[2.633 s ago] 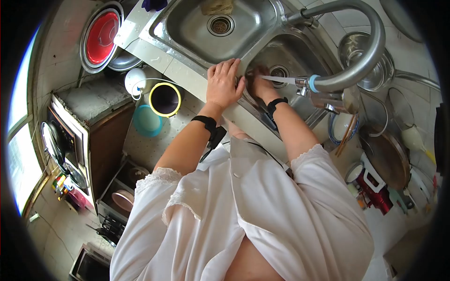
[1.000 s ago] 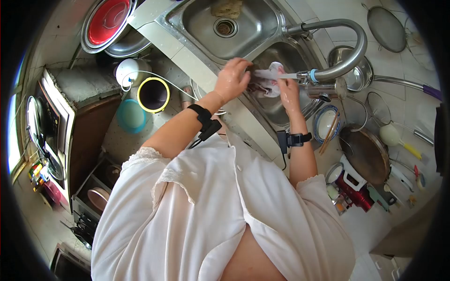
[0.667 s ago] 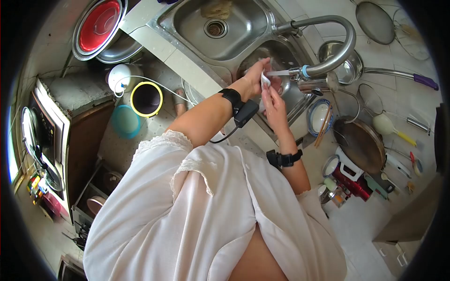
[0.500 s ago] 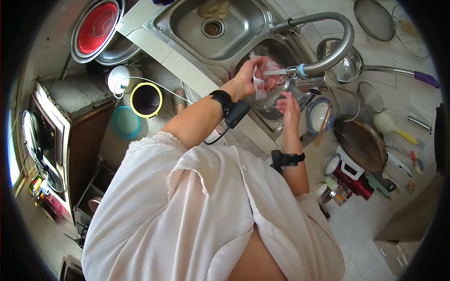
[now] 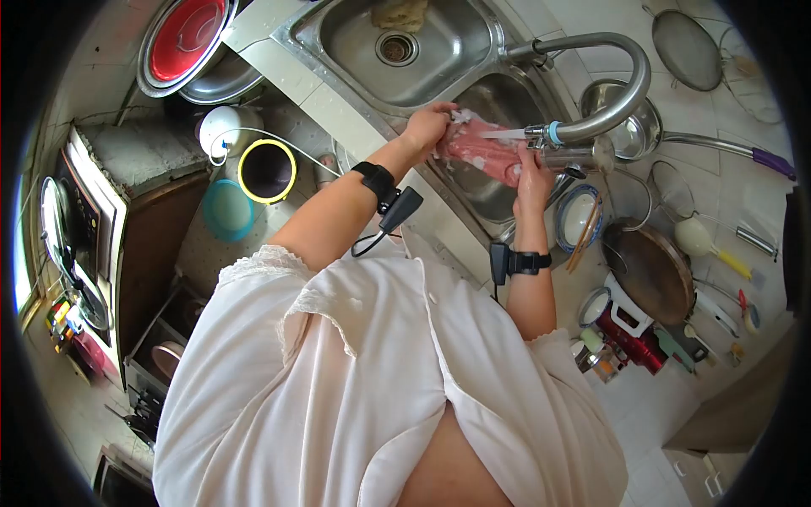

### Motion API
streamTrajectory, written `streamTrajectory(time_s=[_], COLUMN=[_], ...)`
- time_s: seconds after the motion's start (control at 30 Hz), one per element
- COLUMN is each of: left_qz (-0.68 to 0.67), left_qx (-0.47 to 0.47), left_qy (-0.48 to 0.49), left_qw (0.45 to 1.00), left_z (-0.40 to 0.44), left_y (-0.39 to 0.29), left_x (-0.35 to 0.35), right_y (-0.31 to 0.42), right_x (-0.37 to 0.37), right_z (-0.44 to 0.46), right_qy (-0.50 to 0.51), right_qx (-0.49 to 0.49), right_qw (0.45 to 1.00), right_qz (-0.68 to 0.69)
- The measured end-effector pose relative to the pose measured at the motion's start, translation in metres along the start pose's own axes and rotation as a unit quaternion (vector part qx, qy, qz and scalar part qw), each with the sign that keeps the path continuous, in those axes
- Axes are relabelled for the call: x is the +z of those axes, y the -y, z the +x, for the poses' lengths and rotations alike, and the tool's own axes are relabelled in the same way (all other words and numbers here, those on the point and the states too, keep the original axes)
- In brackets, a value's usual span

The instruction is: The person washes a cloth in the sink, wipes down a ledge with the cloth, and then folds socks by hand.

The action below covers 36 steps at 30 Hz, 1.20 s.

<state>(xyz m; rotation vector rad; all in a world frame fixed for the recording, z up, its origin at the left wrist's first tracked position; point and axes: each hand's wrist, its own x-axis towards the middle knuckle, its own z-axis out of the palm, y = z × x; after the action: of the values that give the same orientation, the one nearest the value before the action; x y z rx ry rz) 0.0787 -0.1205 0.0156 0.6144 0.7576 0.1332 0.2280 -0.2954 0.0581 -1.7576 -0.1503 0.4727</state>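
Observation:
A pink cloth (image 5: 483,158) with white suds on it is stretched out over the right basin (image 5: 500,95) of the steel sink. My left hand (image 5: 428,128) grips its left end, fingers closed. At the opposite end, my right hand (image 5: 534,182) pinches the cloth just below the tap. Water from the curved metal tap (image 5: 635,80) runs onto the middle of the cloth. Part of the basin floor is hidden beneath the cloth.
The left basin (image 5: 355,63) has a yellowish sponge-like piece (image 5: 400,14) near its drain. Close to my right hand are a patterned bowl (image 5: 577,215) with chopsticks, a steel pot (image 5: 632,127) and a large pan (image 5: 646,275). A yellow-rimmed bucket (image 5: 293,175) stands on the floor.
The bunched cloth is now spread between both hands. My right hand, formerly open and apart from it, has moved up and taken hold of one end. The left hand has shifted left.

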Motion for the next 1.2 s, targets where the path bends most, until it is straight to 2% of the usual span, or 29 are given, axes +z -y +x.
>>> streamTrajectory(time_s=[0.03,0.07,0.1,0.13,0.17,0.2,0.23,0.27,0.3,0.33,0.37,0.43,0.53,0.57,0.6,0.67,0.7,0.77,0.8,0.83,0.9,0.93,0.97,1.03,1.07,1.1,1.13,1.17,1.2], left_qz=[0.089,0.133,0.132,0.184,0.236,0.237,0.351,0.453,0.454,0.508,0.557,0.549,0.347,0.347,0.270,0.182,0.180,0.229,0.244,0.244,0.023,0.025,0.027,-0.123,0.035,0.058,0.154,0.249,0.251], left_qx=[0.005,0.075,0.074,0.078,0.083,0.085,0.228,0.363,0.362,0.332,0.299,0.287,0.357,0.355,0.162,0.055,0.057,0.073,0.109,0.108,-0.070,-0.141,-0.142,-0.134,-0.003,0.080,0.048,0.015,0.012], left_qy=[-0.043,-0.023,-0.024,-0.010,0.003,0.002,0.008,0.013,0.011,0.069,0.126,0.109,0.119,0.119,0.132,0.121,0.124,-0.057,-0.075,-0.075,0.058,0.066,0.068,0.012,-0.020,-0.110,-0.088,-0.066,-0.066], left_qw=[0.995,0.988,0.988,0.980,0.968,0.968,0.908,0.814,0.814,0.792,0.765,0.777,0.859,0.860,0.940,0.974,0.974,0.969,0.961,0.961,0.996,0.987,0.987,0.983,0.999,0.989,0.983,0.966,0.966], left_z=[-0.004,0.024,0.018,0.003,-0.005,0.000,0.006,0.011,0.004,-0.011,-0.026,-0.042,-0.044,-0.046,-0.055,-0.037,-0.030,-0.019,-0.018,-0.015,-0.004,0.014,0.032,0.057,0.065,0.080,0.056,0.024,0.017], left_y=[-0.005,0.013,0.006,-0.013,-0.025,-0.018,-0.005,0.006,0.008,0.010,0.012,0.012,0.017,0.016,0.000,0.014,0.019,0.019,0.014,0.011,0.005,0.011,0.018,0.035,0.050,0.074,0.049,0.020,0.020], left_x=[0.005,0.004,0.018,0.036,0.050,0.058,0.064,0.064,0.065,0.068,0.071,0.061,0.032,0.024,0.019,-0.004,-0.011,-0.019,-0.019,-0.015,0.008,0.010,0.016,0.035,0.041,0.047,0.053,0.057,0.056], right_y=[0.003,0.005,0.007,-0.005,-0.029,-0.043,-0.044,-0.049,-0.052,-0.076,-0.093,-0.079,-0.054,-0.047,-0.044,-0.032,-0.023,-0.004,0.002,0.005,-0.012,-0.018,-0.023,-0.010,0.000,0.009,0.002,-0.011,-0.010], right_x=[-0.007,-0.013,-0.017,-0.025,-0.034,-0.037,-0.029,-0.017,-0.006,0.001,-0.002,0.016,0.046,0.050,0.054,0.049,0.047,0.040,0.037,0.034,0.018,0.011,0.002,0.008,0.004,0.002,-0.006,-0.018,-0.018], right_z=[-0.004,-0.008,-0.010,-0.005,0.005,0.014,0.013,0.011,0.012,0.019,0.028,0.025,0.017,0.015,0.020,0.016,0.013,0.010,0.008,0.007,0.009,0.008,0.007,-0.024,-0.031,-0.035,-0.027,-0.014,-0.010], right_qy=[0.054,0.108,0.161,0.160,0.237,0.304,0.304,0.267,0.214,0.199,0.201,0.211,0.221,0.221,0.197,0.212,0.229,0.277,0.270,0.260,0.269,0.312,0.351,0.304,0.294,0.284,0.283,0.260,0.234], right_qx=[0.035,0.071,0.108,0.108,0.112,0.111,0.111,0.203,0.285,0.318,0.319,0.291,0.247,0.232,0.264,0.285,0.306,0.277,0.293,0.310,0.297,0.291,0.283,0.298,0.292,0.286,0.287,0.253,0.218], right_qw=[0.996,0.983,0.962,0.962,0.897,0.798,0.798,0.891,0.930,0.925,0.924,0.923,0.910,0.903,0.878,0.872,0.863,0.874,0.876,0.878,0.891,0.896,0.892,0.901,0.909,0.915,0.915,0.931,0.939], right_qz=[-0.064,-0.129,-0.191,-0.190,-0.356,-0.508,-0.508,-0.306,-0.086,0.060,0.060,0.137,0.250,0.286,0.347,0.338,0.330,0.288,0.271,0.255,0.214,0.126,0.037,0.084,0.054,0.026,0.027,-0.052,-0.129])
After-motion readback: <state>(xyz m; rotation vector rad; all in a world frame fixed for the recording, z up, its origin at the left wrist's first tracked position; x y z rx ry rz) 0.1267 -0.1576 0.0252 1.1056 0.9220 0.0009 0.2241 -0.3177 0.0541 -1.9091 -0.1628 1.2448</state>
